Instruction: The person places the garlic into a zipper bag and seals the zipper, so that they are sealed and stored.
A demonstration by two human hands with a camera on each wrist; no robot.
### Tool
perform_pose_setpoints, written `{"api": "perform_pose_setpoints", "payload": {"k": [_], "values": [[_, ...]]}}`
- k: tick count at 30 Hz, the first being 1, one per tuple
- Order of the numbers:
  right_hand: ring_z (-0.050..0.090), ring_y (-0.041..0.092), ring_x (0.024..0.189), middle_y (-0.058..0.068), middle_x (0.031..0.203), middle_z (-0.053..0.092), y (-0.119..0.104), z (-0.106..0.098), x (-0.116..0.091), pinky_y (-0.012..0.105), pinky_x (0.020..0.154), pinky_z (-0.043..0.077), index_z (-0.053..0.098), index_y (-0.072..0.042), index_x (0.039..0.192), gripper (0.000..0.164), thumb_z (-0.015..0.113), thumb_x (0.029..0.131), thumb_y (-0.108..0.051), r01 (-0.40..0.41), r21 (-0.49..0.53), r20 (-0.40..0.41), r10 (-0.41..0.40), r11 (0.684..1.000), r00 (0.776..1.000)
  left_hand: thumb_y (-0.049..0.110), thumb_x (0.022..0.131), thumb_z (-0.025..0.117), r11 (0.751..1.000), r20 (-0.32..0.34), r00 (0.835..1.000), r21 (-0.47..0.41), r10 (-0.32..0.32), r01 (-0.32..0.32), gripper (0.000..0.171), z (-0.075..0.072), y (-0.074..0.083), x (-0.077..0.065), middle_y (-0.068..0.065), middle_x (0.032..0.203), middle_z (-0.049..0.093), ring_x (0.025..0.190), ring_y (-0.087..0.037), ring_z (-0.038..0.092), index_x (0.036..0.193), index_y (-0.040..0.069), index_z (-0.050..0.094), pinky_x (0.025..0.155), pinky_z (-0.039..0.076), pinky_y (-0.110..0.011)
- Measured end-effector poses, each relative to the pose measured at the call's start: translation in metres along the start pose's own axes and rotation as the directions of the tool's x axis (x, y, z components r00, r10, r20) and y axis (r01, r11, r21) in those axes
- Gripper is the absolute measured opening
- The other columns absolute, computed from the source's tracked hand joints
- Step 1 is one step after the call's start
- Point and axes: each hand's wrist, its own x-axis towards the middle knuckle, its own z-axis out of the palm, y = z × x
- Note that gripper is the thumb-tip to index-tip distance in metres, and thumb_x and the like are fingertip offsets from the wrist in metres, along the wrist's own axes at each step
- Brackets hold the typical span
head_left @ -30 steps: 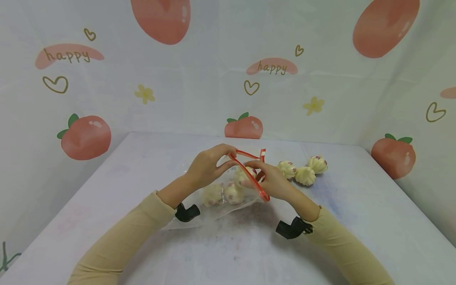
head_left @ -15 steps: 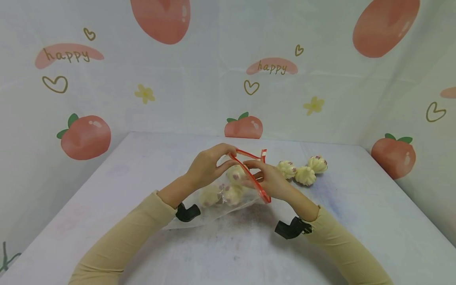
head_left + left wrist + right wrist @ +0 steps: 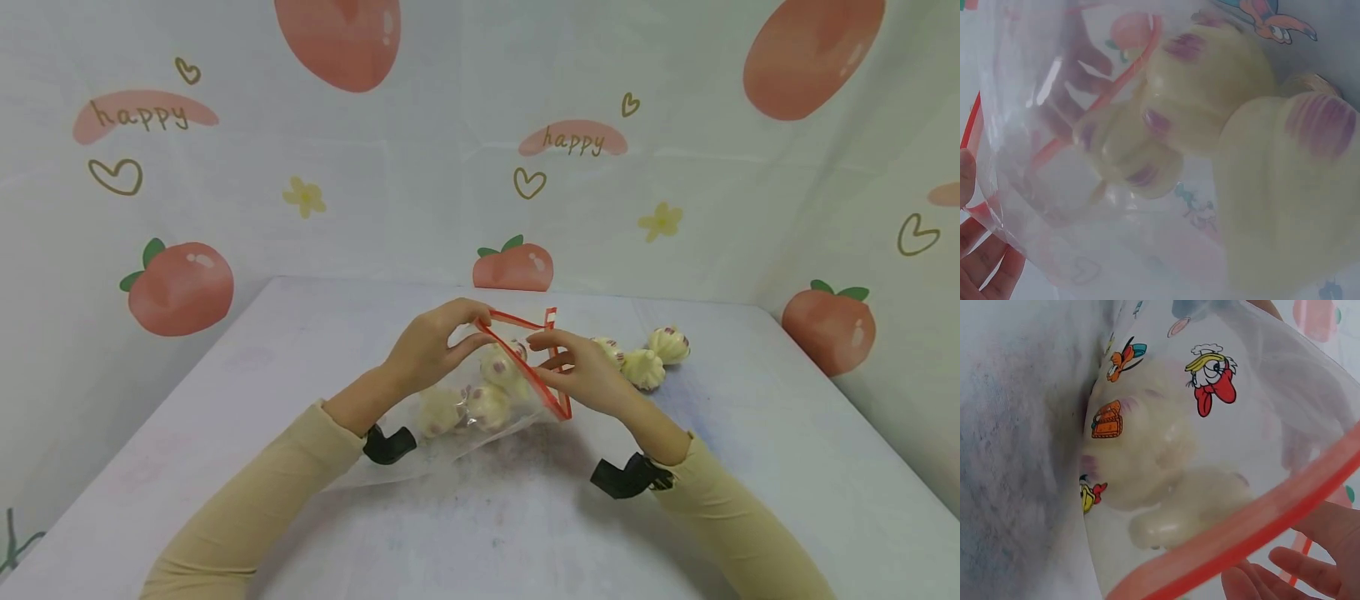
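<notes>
Three garlic bulbs (image 3: 643,369) lie on the tabletop (image 3: 480,542), right of the red-rimmed clear bag (image 3: 551,402); at least three bagged bulbs (image 3: 487,407) sit inside it. The left hand (image 3: 429,346) pinches the mouth, spreading it. The right hand (image 3: 588,373), fingers parted at the mouth, grips nothing visible. Step in hand, apparently: bagging. Next move likely requires collecting a loose bulb, mouth held wide.

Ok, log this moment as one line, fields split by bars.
left hand: holds clear bag by red rim | right hand: at rim, no bulb held | bagged bulbs: several | loose bulbs: three, on table
</notes>
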Motion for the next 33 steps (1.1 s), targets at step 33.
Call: {"api": "perform_pose_setpoints", "payload": {"k": [33], "values": [[0.066, 0.030, 0.093, 0.017, 0.110, 0.067, 0.030, -0.044, -0.024, 0.018, 0.072, 0.051, 0.062, -0.001, 0.114, 0.032, 0.067, 0.086, -0.016, -0.104, -0.155, -0.162, 0.079, 0.982, 0.984, 0.010, 0.079, 0.073, 1.000, -0.030, 0.999, 0.015, 0.011, -0.010, 0.025, -0.001, -0.003, -0.003, -0.008, 0.097, 0.066, 0.084, -0.018, 0.061, 0.099, 0.003, 0.060, 0.071, 0.051, -0.029]]}}
